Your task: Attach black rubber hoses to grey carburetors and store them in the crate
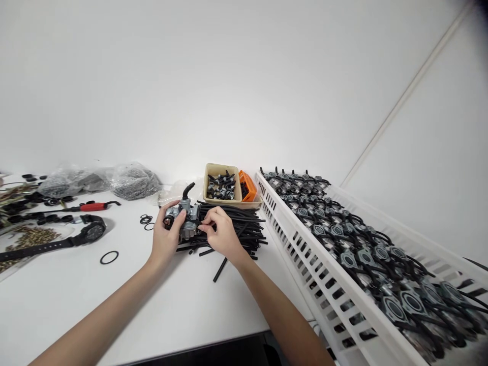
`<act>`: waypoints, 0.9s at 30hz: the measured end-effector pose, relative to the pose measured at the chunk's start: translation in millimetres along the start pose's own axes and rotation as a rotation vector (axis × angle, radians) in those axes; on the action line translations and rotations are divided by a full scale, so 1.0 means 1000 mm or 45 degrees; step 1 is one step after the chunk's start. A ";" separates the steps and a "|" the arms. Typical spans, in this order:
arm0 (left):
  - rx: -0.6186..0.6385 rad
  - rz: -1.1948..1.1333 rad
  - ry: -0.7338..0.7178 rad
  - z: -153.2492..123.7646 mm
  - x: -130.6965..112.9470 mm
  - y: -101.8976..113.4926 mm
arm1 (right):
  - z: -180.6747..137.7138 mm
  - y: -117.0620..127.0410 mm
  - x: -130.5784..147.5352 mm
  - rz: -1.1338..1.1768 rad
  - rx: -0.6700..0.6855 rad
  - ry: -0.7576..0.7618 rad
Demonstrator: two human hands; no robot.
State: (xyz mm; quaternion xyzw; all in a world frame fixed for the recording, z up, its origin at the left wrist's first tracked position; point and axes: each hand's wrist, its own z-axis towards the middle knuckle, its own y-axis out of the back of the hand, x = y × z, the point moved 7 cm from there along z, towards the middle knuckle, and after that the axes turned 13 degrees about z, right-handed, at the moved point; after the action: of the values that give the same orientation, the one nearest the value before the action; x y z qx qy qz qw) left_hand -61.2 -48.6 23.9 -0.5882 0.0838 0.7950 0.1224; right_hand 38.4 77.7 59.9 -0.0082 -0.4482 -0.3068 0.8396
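Note:
My left hand (166,235) is wrapped round a small grey metal carburettor (185,219) with a black bent tube sticking up from its top. It holds the part just above the white table (76,295). My right hand (221,231) is closed, its fingertips pinching at the carburettor's right side, where a short black tube seems to sit, though I cannot make it out clearly. Under and behind both hands lies a pile of short black rubber tubes (244,229).
A beige tub (223,187) of black-and-metal fittings and an orange basket (248,186) stand behind the pile. A long white slotted crate (335,284) of finished carburettors runs along the right. Left: a black wristwatch (89,231), black O-rings (109,257), a red-handled tool (93,206), plastic bags of parts (133,180).

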 end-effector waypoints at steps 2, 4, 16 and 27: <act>0.030 -0.010 0.016 0.002 0.001 -0.001 | 0.000 0.001 -0.004 0.042 0.037 -0.062; 0.068 -0.049 0.042 0.003 0.004 -0.003 | 0.000 0.001 -0.005 0.125 0.081 -0.082; 0.325 -0.300 0.228 -0.004 0.004 -0.023 | -0.004 -0.002 0.000 0.466 0.166 -0.229; 0.461 -0.506 0.682 -0.021 0.011 -0.035 | -0.001 0.014 0.004 0.393 -0.026 -0.086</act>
State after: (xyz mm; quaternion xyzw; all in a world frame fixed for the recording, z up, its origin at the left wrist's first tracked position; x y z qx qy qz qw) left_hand -34.5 -19.6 7.8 -0.7487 0.1363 0.5462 0.3501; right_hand 48.1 87.1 65.6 -0.0959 -0.4665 -0.1781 0.8611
